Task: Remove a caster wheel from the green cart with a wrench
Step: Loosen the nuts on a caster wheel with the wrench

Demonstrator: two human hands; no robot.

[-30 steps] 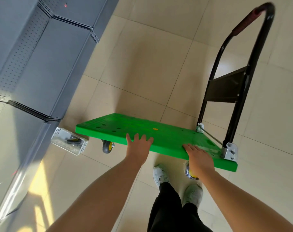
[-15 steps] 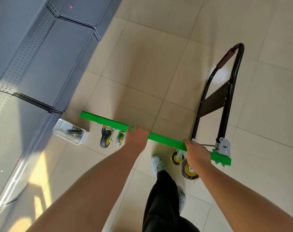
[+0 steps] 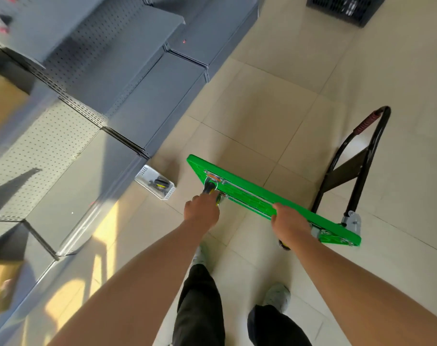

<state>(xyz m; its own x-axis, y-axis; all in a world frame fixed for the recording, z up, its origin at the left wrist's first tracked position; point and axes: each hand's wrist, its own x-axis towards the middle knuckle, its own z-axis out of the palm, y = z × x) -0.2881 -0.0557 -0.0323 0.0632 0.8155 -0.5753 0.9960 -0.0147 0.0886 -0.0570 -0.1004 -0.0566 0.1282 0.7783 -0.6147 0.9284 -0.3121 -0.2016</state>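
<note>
The green cart (image 3: 252, 193) is tipped up so its ribbed underside faces me. Its black handle (image 3: 369, 156) lies out to the right on the floor. My left hand (image 3: 201, 212) grips a caster wheel (image 3: 210, 187) at the cart's left end. My right hand (image 3: 288, 221) grips the cart's near edge further right. Another caster (image 3: 283, 244) peeks out below my right wrist. No wrench shows in either hand.
A small white basket (image 3: 153, 184) holding a spare wheel and dark parts sits on the tile floor by the grey metal shelving (image 3: 92, 101) on the left. A black crate (image 3: 344, 7) stands at the far top right. My feet are just below the cart.
The cart has been tipped from flat through edge-on until its underside faces me. My left hand shifted from the deck edge onto the left caster wheel. The handle dropped lower to the right.
</note>
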